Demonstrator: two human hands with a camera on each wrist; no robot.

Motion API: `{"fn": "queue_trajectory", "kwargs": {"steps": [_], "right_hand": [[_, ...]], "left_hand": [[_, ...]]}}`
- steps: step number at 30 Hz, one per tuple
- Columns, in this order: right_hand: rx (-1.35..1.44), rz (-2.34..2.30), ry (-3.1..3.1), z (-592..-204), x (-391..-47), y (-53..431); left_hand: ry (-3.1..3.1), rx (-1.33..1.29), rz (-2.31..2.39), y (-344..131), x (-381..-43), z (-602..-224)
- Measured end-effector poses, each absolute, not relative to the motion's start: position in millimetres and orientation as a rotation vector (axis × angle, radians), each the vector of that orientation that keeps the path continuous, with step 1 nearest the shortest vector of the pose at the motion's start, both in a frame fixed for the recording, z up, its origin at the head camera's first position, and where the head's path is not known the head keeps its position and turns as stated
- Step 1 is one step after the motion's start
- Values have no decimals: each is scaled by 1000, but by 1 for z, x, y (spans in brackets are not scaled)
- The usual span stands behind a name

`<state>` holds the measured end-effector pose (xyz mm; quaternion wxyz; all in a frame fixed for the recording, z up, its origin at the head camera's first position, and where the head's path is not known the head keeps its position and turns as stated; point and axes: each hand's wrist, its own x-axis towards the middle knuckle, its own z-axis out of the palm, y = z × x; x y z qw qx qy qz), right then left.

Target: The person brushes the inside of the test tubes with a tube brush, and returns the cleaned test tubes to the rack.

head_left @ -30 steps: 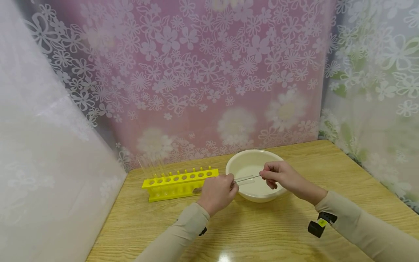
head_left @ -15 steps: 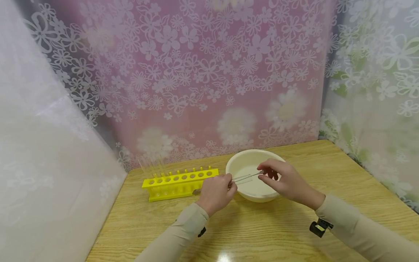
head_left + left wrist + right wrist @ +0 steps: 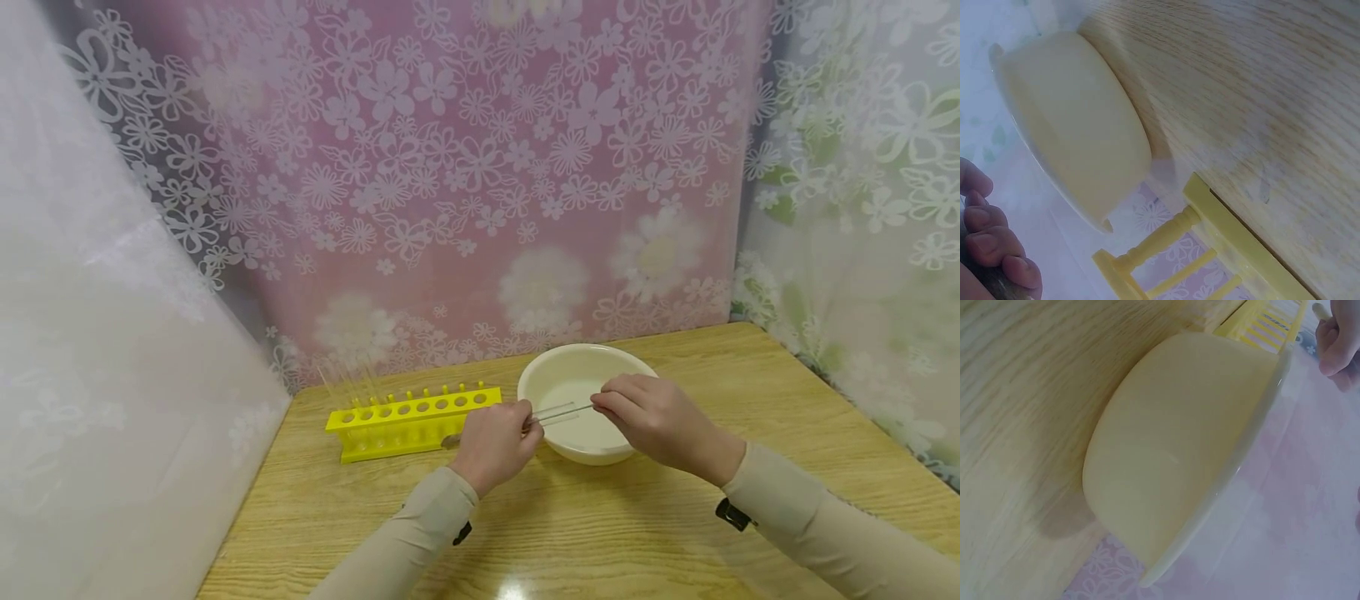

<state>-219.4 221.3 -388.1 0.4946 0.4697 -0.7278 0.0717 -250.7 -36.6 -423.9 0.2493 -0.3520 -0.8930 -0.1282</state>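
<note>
In the head view, my left hand (image 3: 497, 443) grips a clear glass test tube (image 3: 557, 413) that lies nearly level above the basin's left rim. A test tube brush is inside it: the brown bristle end (image 3: 451, 441) shows left of the fist, and the thin wire handle (image 3: 582, 408) leaves the tube's right end. My right hand (image 3: 660, 421) pinches that wire over the cream basin (image 3: 587, 455). In the left wrist view, curled left fingers (image 3: 988, 245) wrap round the dark bristle part (image 3: 999, 284). The tube's middle is hidden by the fist.
A yellow test tube rack (image 3: 420, 407) stands left of the basin, with clear test tubes (image 3: 352, 382) upright in its left holes. Both sit on a wood-grain table (image 3: 600, 533). Floral curtains (image 3: 480, 167) close off the back and sides.
My right fingers spread loosely at the wire's end half a second ago; now they pinch it again, the hand turned over more. My left hand and the tube have barely moved.
</note>
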Motion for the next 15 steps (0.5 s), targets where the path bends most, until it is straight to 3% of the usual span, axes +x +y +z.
{"fn": "queue_trajectory", "kwargs": {"steps": [15], "right_hand": [[1134, 206, -1873, -388, -215, 221]], "left_hand": [[-2439, -960, -367, -38, -250, -421]]}}
